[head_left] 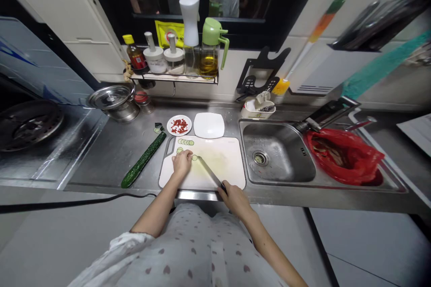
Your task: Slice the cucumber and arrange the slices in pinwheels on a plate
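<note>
A white cutting board (pixel 229 163) lies on the steel counter in front of me. My left hand (pixel 182 163) rests on it with fingers curled over a short piece of cucumber (pixel 194 157). My right hand (pixel 233 196) grips the dark handle of a knife (pixel 209 172), whose blade points up-left, its tip next to the cucumber piece. Several thin cucumber slices (pixel 185 142) lie at the board's far left corner. A long whole cucumber (pixel 143 160) lies on the counter to the left of the board.
Behind the board stand a small plate of chopped red chilli (pixel 179 125) and a bare white square plate (pixel 209 125). To the right is a sink (pixel 278 157), then a red plastic bag (pixel 343 154). A steel pot (pixel 112 100) and a bottle rack (pixel 175 60) stand behind.
</note>
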`<state>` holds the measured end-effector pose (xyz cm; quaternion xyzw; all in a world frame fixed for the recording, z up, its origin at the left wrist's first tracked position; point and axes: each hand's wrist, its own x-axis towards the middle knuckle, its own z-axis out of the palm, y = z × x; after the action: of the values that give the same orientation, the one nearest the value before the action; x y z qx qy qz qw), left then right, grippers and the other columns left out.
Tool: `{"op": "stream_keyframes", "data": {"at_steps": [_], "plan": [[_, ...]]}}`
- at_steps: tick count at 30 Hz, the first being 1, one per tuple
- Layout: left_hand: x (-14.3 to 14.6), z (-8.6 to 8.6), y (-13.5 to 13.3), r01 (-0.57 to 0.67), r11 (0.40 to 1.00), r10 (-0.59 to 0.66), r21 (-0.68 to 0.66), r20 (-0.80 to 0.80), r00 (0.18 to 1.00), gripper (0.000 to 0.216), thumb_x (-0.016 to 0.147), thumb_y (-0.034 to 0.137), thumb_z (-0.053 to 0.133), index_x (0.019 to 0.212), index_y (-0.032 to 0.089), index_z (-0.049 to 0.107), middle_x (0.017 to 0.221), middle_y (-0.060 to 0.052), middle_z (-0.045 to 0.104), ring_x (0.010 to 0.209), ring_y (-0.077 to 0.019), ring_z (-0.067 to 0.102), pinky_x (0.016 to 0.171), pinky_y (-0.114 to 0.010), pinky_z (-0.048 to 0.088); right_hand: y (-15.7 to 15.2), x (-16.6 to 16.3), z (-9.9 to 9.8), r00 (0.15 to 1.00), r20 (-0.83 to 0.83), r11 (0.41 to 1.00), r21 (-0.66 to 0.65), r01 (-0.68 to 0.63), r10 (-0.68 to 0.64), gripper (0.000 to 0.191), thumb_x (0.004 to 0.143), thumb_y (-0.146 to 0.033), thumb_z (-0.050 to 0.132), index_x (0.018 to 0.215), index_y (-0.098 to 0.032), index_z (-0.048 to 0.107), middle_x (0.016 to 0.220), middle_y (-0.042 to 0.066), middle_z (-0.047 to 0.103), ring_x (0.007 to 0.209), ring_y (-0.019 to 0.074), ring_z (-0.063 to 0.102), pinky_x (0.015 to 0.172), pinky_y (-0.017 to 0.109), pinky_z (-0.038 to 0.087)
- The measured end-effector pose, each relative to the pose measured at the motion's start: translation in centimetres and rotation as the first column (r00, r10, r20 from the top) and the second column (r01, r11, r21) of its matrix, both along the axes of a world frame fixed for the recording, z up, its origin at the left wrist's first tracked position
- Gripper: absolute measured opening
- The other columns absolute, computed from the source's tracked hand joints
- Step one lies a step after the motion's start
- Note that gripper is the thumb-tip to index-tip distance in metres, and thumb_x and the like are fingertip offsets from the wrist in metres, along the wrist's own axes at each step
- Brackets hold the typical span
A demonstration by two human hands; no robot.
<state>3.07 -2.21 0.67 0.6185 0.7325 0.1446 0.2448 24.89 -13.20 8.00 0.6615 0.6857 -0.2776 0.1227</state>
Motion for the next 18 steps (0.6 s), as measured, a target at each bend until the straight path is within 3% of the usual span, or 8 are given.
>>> {"op": "stream_keyframes", "data": {"at_steps": [18], "plan": [[0.12, -0.40, 0.02, 0.005, 1.000, -0.005, -0.017, -0.002, 1.000, 0.019, 0.087, 0.023, 0.053, 0.096, 0.027, 0.069, 0.106, -0.006, 0.067, 0.107, -0.0257, 0.055, 0.092, -0.041, 0.033, 0.85, -0.56, -0.31, 0.999, 0.006, 0.999, -0.006, -0.046, 0.046, 0.031, 0.098, -0.045, 0.036, 0.106, -0.023, 0.056, 0.096, 0.009, 0.070, 0.090, 0.0225, 0.065, 0.064, 0.027, 0.033]]}}
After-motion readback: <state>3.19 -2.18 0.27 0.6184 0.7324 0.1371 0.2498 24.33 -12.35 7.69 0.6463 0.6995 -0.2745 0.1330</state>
